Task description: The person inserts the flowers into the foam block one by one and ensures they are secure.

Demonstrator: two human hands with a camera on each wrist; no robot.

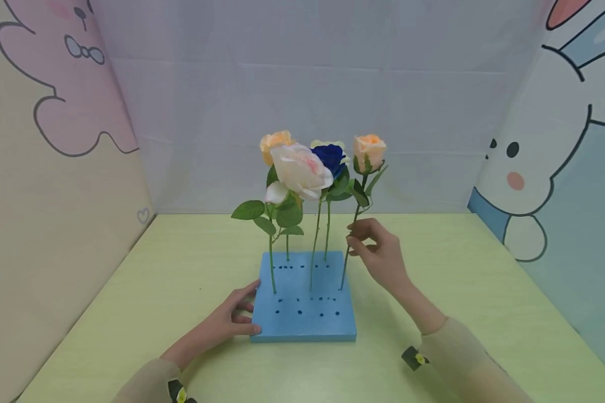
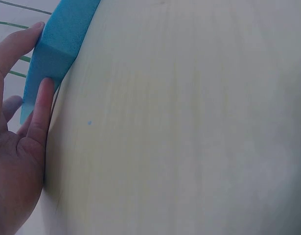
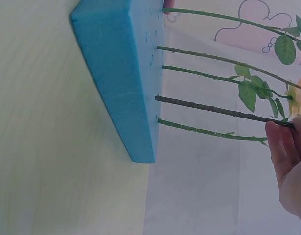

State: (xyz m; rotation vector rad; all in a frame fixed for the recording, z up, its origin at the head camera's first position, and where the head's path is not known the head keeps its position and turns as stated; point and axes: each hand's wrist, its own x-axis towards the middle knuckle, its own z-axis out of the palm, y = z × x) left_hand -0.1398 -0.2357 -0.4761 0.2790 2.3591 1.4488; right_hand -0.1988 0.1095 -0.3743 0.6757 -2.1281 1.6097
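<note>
My right hand (image 1: 380,252) pinches the dark stem (image 3: 209,107) of a peach artificial rose (image 1: 369,152) between thumb and fingertips. The stem leans slightly, its lower end right at the top face of a blue foam block (image 1: 302,330) near the right edge. Along the block's left side, my left hand (image 1: 234,316) rests with fingers spread and extended, thumb near the front corner. In the left wrist view, fingertips (image 2: 46,85) touch the block's side. Other flowers stand upright in the block: a large pale pink rose (image 1: 299,170), a dark blue rose (image 1: 329,157) and a yellow-orange flower (image 1: 276,143).
Rows of small holes dot the block's top. A pale flower (image 1: 327,144) is partly hidden behind the blue one. The block sits on a light yellow-green table (image 1: 181,291). A pale cloth (image 1: 206,112) hangs behind, and cartoon-printed walls stand at both sides.
</note>
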